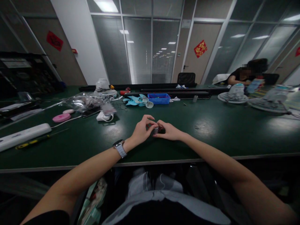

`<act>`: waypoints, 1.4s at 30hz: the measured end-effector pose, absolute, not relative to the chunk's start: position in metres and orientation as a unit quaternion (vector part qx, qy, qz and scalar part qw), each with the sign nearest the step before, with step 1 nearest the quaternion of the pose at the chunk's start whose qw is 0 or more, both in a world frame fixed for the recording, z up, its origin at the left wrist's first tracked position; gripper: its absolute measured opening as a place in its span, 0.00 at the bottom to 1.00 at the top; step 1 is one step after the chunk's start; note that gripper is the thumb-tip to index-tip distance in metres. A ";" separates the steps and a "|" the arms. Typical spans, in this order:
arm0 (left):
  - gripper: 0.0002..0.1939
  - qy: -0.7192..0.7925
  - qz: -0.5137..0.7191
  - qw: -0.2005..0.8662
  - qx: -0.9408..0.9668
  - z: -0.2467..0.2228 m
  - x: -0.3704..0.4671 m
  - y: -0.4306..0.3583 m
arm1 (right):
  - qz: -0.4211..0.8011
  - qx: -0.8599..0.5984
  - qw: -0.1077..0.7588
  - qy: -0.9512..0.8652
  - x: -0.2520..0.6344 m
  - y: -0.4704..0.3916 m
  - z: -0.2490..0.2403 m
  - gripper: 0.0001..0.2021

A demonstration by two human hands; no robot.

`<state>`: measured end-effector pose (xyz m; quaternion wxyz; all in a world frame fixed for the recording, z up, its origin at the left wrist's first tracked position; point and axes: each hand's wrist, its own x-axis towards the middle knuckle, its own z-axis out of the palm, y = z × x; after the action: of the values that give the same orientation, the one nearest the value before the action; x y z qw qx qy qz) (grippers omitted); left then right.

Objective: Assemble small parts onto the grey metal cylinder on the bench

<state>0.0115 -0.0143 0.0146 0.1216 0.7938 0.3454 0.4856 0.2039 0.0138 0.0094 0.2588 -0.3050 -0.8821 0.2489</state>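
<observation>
A small dark cylinder (155,130) is between my hands, low over the green table (182,147) near its front edge. My left hand (141,129), with a watch on the wrist, has its thumb and fingertips closed at the cylinder's upper part. From the other side, the thumb and curled fingers of my right hand (170,130) grip it. Fingers cover much of the cylinder, so its details and whether it touches the tabletop are unclear.
Behind my hands are a blue bin (159,99) and light blue fan blades (136,100). Leftward lie a white power strip (25,135), a yellow-handled screwdriver (32,143) and a pink disc (61,117). Fan parts (234,95) stand right, near a seated person (241,76).
</observation>
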 end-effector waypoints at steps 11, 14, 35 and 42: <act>0.12 0.334 0.484 0.204 0.783 0.014 0.012 -0.012 | 0.235 -0.308 0.258 -0.885 0.204 0.013 0.011 0.20; 0.14 0.320 0.489 0.281 0.761 0.012 0.012 -0.008 | 0.230 -0.316 0.260 -0.883 0.204 0.013 0.010 0.21; 0.17 0.369 0.510 0.250 0.736 0.010 0.010 -0.001 | 0.255 -0.303 0.264 -0.879 0.204 0.010 0.012 0.20; 0.16 0.374 0.516 0.241 0.732 0.012 0.011 -0.004 | 0.262 -0.297 0.262 -0.880 0.205 0.011 0.011 0.20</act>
<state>0.0111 -0.0043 0.0117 0.2409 0.7321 0.3745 0.5155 0.2048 0.0107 0.0113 0.2621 -0.2973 -0.8800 0.2618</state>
